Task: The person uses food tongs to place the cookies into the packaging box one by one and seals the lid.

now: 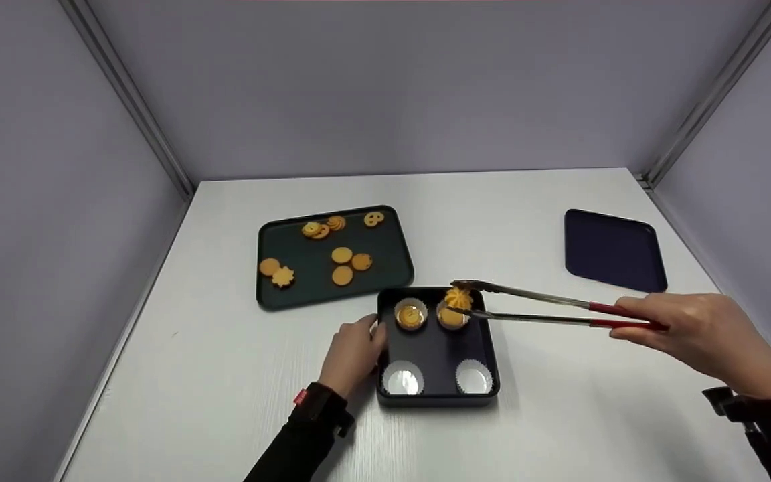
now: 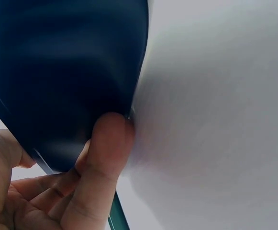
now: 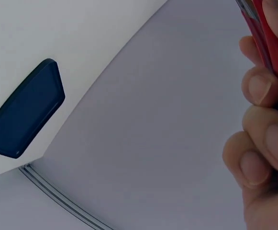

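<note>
My left hand (image 1: pixel 352 355) grips the left wall of a dark rectangular baking tin (image 1: pixel 436 399). In the left wrist view its fingers (image 2: pixel 107 148) are pressed against the tin's side (image 2: pixel 67 62). My right hand (image 1: pixel 700 335) holds metal tongs (image 1: pixel 533 317) by their red handles. A ridged, flower-like cookie (image 1: pixel 458 297) is between the tong tips, over the back right paper cup, where a round cookie (image 1: pixel 451 317) shows. The back left paper cup (image 1: pixel 411 325) holds a cookie. Two white paper cups without cookies, left (image 1: pixel 403 379) and right (image 1: pixel 474 377), sit in front.
A dark green tray (image 1: pixel 312 264) with several cookies, round, flower-shaped and pretzel-shaped, lies behind the tin to the left. Farther right is a dark blue tray (image 1: pixel 614 251). Grey panels (image 1: pixel 385 87) stand around the white table (image 1: pixel 225 375).
</note>
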`<state>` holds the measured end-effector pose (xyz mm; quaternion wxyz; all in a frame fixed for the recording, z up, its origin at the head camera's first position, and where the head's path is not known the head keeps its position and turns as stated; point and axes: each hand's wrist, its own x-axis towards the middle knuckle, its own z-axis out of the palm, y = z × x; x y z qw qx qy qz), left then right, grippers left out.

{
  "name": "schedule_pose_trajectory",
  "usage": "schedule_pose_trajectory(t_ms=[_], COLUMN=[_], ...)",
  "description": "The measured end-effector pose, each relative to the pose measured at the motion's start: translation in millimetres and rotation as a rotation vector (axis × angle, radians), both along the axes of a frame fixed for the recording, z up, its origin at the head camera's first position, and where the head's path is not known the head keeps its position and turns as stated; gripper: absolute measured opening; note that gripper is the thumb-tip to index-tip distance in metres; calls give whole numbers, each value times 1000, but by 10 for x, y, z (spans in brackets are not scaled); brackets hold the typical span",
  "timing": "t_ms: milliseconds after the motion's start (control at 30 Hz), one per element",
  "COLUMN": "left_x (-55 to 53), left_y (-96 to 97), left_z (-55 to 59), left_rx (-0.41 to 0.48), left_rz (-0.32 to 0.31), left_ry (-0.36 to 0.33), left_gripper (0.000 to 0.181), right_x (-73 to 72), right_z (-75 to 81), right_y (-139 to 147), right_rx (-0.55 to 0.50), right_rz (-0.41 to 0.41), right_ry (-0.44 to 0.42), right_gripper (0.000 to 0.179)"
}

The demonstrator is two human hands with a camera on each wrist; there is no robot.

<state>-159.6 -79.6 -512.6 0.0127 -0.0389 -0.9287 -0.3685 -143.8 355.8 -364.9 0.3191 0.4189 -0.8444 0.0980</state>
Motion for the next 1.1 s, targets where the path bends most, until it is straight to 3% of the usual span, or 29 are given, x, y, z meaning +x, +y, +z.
schedule_pose_trajectory(t_ms=[233, 400, 600, 1100], left_x=[-4, -5, -5, -12], left_y=[-2, -2, -2, -6], left_z=[2, 5, -6, 0], left_rx=[12, 11, 1, 14], left_rz=[-3, -4, -3, 0], left_ry=[-1, -1, 4, -2], left_gripper=[40, 40, 38, 38], right_x=[51, 112, 185, 289], right_z=[22, 35, 81, 188], right_y=[37, 67, 91, 56], right_rx=[57, 73, 107, 147], right_rz=[46, 20, 2, -17], right_ry=[-30, -93, -198, -262], right_gripper=[45, 43, 22, 24])
